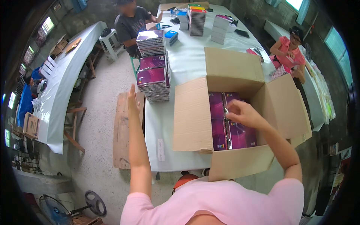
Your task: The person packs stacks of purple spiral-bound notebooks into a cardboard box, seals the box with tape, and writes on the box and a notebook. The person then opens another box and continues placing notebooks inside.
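Observation:
My left hand (133, 100) is raised beside a tall stack of spiral-bound purple notebooks (152, 76), at its left side. Its fingers are stretched out and hold nothing; whether they touch the stack I cannot tell. Over an opened brown cardboard box (193, 123), my right hand (243, 114) has its fingers loosely curved and apart, with nothing visible in them. Under it, purple notebooks (218, 129) lie in side-by-side piles within the box. The hand hides part of their covers.
The box flaps spread outward over the white table (180, 159). A white labelled strip (161, 150) lies left of the box. A wooden bench (122, 131) stands by the table's left edge. Two people sit farther off, near more stacks of notebooks (197, 22).

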Available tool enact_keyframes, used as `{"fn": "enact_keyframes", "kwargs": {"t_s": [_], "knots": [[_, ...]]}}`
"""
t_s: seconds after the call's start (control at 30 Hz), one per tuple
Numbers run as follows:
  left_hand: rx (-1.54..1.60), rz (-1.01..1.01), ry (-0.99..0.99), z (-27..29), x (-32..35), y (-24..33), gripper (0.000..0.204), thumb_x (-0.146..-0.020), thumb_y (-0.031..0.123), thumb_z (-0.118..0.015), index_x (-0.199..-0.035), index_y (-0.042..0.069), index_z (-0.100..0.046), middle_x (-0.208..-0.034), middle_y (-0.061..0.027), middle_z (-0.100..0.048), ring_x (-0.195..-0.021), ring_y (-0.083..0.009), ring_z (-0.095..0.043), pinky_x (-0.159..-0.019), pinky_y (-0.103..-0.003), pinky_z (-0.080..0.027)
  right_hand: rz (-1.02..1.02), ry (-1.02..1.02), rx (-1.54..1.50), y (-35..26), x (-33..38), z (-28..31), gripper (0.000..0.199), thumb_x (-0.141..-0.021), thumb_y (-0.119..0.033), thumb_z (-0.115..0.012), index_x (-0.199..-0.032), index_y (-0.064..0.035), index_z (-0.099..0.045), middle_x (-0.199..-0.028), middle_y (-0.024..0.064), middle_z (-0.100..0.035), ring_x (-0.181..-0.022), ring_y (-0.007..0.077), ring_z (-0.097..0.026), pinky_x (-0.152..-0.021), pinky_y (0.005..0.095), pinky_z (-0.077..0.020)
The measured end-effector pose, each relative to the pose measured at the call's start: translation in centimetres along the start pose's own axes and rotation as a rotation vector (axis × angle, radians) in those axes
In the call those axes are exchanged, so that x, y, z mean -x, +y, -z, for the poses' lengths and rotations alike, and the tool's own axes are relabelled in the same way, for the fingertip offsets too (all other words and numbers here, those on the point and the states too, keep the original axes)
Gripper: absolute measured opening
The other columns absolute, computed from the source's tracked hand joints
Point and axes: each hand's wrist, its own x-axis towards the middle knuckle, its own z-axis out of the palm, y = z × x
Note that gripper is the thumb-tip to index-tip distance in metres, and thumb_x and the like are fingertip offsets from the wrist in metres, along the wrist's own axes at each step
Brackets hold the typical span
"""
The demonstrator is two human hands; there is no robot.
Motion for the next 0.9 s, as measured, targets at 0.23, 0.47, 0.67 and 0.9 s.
{"fn": "enact_keyframes", "kwargs": {"t_s": [0.23, 0.47, 0.67, 0.9], "knots": [[0.01, 0.09, -0.356, -0.4, -8.3, 0.5, 0.07, -0.075, 0.059, -0.059, -0.122, 0.007, -0.05, -0.125, -0.0114, -0.052, -0.119, -0.0294, -0.044, -0.1, -0.049, -0.027, 0.0, 0.102, -0.502, -15.4, -19.6, -8.9, 0.097, -0.072, -0.068, -0.06, -0.131, 0.0056, -0.039, -0.119, 0.0177, -0.054, -0.107, 0.0274, -0.054, -0.087, 0.0389, -0.0443], [0.162, 0.02, -0.295, 0.1, -7.6, -1.8, 0.041, -0.077, 0.037, -0.067, -0.104, 0.008, -0.058, -0.105, -0.0048, -0.057, -0.1, -0.0173, -0.052, -0.084, -0.034, -0.043, -0.235, 0.229, -0.472, -12.3, -29.1, -15.6, 0.082, -0.071, -0.06, -0.067, -0.112, 0.0103, -0.054, -0.107, 0.0223, -0.061, -0.093, 0.0359, -0.062, -0.074, 0.049, -0.0517], [0.142, -0.348, -0.333, 0.2, 3.7, 1.5, 0.095, -0.066, 0.038, -0.074, -0.14, 0.003, -0.025, -0.126, -0.0141, -0.043, -0.11, -0.0257, -0.045, -0.094, -0.033, -0.035, 0.13, 0.063, -0.694, -14.0, -22.3, -12.2, 0.075, -0.071, -0.048, -0.073, -0.123, 0.0007, -0.049, -0.111, 0.0191, -0.059, -0.101, 0.0288, -0.059, -0.083, 0.046, -0.0508], [-0.332, -1.44, -0.006, -9.6, 14.9, 3.9, 0.136, -0.054, 0.05, -0.082, -0.145, 0.005, 0.009, -0.128, -0.0172, -0.031, -0.107, -0.0301, -0.043, -0.09, -0.041, -0.038, 0.507, -0.544, -1.787, -11.4, -14.5, -10.3, 0.075, -0.074, -0.06, -0.063, -0.128, -0.0106, -0.048, -0.118, 0.01, -0.057, -0.111, 0.0226, -0.052, -0.095, 0.038, -0.0444]]}}
